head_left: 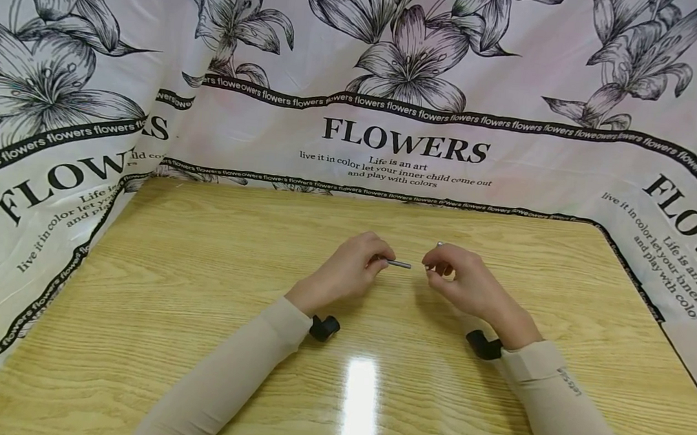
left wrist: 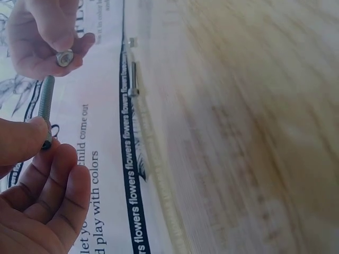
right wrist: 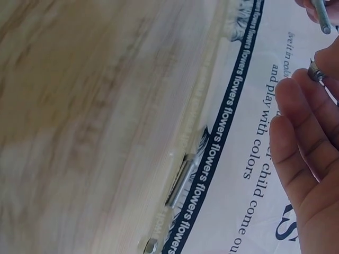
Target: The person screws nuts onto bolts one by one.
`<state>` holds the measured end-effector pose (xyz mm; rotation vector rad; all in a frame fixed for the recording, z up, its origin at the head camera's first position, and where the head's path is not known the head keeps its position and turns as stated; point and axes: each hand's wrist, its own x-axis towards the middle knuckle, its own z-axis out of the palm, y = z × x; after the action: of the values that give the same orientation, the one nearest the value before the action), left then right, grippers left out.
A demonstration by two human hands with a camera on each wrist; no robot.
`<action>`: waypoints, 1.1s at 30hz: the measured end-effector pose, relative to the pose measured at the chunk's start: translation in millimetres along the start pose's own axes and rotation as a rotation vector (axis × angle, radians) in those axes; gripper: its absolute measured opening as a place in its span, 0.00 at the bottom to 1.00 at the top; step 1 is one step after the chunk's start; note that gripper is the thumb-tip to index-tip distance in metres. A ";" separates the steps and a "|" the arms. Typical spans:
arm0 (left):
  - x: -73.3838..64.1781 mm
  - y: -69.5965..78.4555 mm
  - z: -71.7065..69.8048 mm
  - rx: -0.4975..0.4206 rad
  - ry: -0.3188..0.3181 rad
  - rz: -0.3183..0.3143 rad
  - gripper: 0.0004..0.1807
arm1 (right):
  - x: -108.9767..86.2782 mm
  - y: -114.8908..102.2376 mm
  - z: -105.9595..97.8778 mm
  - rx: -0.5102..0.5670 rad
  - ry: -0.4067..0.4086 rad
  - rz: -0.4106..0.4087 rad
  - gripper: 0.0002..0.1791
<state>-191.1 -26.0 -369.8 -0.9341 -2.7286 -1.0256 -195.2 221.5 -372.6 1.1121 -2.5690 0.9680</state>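
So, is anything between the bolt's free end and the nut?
Nothing visible: in the head view only an open gap separates the bolt, held by the left hand, from the nut in the right hand.

A flower-printed sheet [head_left: 405, 139] borders the wood-grain table [head_left: 400, 332].

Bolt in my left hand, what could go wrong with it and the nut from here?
The nut is small, and the right hand only pinches it, so it might slip.
The left hand holds the bolt toward one end, so it could tilt.
A gap separates them; if they meet crookedly, the threads may bind.
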 end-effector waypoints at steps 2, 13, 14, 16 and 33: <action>-1.6 -1.2 -1.4 -0.002 0.007 -0.006 0.08 | 0.7 -1.0 0.7 0.002 -0.006 0.014 0.11; -9.2 -3.1 -8.6 -0.013 0.045 0.006 0.08 | 7.4 -5.8 7.5 -0.013 -0.003 0.006 0.10; -9.7 -3.1 -9.3 -0.012 0.046 0.002 0.08 | 8.6 -6.5 8.1 -0.010 0.001 0.001 0.10; -10.7 -3.6 -10.2 -0.009 0.047 -0.008 0.08 | 10.7 -7.7 9.4 -0.002 0.011 -0.009 0.10; -20.4 -9.7 -15.8 -0.048 0.090 -0.028 0.07 | 24.9 -20.5 18.2 0.056 0.012 -0.028 0.09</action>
<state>-182.2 -52.1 -368.8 -0.8372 -2.6623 -1.1142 -196.7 185.0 -366.5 1.1494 -2.5241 1.0434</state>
